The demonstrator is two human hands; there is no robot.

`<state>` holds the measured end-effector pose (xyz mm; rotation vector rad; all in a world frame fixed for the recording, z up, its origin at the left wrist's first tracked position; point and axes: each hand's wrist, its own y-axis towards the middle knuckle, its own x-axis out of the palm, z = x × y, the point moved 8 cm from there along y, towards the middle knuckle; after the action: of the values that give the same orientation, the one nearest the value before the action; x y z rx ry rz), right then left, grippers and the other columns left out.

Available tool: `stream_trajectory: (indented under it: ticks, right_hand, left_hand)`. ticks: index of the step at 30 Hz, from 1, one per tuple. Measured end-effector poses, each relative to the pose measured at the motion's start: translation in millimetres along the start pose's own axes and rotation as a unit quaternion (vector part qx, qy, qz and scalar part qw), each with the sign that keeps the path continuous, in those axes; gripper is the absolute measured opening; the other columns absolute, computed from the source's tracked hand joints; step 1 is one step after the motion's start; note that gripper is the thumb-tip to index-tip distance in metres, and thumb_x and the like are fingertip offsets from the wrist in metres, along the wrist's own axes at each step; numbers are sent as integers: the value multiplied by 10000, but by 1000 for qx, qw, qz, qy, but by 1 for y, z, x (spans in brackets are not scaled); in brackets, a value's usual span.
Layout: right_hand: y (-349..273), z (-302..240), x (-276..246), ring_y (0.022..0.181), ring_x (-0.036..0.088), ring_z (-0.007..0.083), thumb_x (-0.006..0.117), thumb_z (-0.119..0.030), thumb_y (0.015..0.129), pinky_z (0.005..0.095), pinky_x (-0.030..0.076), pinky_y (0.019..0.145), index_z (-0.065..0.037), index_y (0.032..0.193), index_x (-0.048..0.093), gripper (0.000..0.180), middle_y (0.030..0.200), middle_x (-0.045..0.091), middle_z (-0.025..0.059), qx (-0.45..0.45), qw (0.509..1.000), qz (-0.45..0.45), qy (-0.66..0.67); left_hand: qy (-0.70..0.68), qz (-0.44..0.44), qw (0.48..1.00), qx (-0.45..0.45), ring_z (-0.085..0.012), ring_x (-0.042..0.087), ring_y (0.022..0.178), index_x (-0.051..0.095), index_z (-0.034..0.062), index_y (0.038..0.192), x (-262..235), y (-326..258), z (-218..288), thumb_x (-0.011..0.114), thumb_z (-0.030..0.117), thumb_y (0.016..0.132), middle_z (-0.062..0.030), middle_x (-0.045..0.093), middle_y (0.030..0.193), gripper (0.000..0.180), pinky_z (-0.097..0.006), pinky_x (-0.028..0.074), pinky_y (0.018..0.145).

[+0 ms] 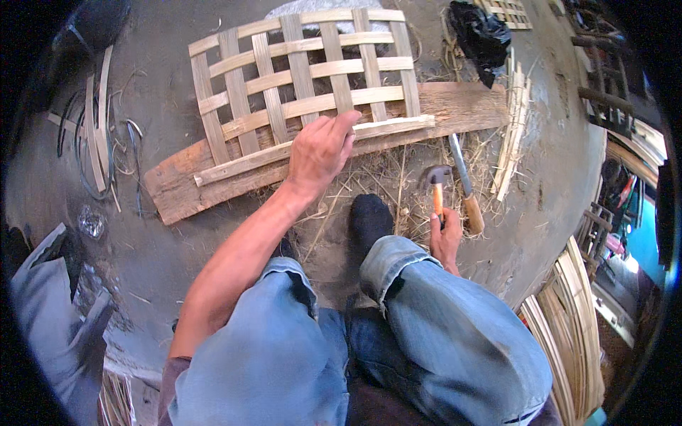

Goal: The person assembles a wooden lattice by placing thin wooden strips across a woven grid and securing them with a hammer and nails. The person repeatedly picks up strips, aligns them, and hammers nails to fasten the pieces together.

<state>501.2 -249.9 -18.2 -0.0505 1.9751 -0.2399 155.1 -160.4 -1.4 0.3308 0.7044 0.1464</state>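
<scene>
A woven panel of flat pale wood slats [298, 64] leans over a rough wooden plank [186, 186] on the ground in front of me. Along the panel's near edge runs a thicker wooden strip [245, 165]. My left hand [320, 153] is closed over the middle of this strip, with its fingers curled at the lower weave. To the right, low beside my knee, my right hand [446, 238] grips a hammer [437, 193] by its orange-brown handle, the dark head pointing away. Just right of the hammer lies a long blade with a wooden handle [472, 215].
Thin wood strips [513, 131] lie at the right, below a black plastic bag [479, 35]. Straw-like shavings [327, 206] litter the ground around my foot. More strips and cord [99, 142] lie at the left. Long slats [568, 326] are stacked at the lower right.
</scene>
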Motion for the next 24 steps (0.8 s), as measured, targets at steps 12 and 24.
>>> stream_trajectory:
  ticks: [12,24]
  right_hand:
    - [71,-161,-182,570,489,41,502,-263,1027,223,415,476,-47,1251,554,315,736,525,-24,33,988,-69,137]
    - [120,-313,-164,581,481,35,466,-302,1055,196,401,495,-6,1209,563,347,814,573,-10,-103,964,-27,245]
  left_hand:
    - [16,-25,1000,6,-230,625,766,536,76,1123,5,1,-3,677,21,777,-71,615,798,377,-373,537,674]
    - [-16,-9,1000,-3,-271,631,807,545,111,1117,12,2,-5,700,63,782,-75,631,824,372,-409,529,717]
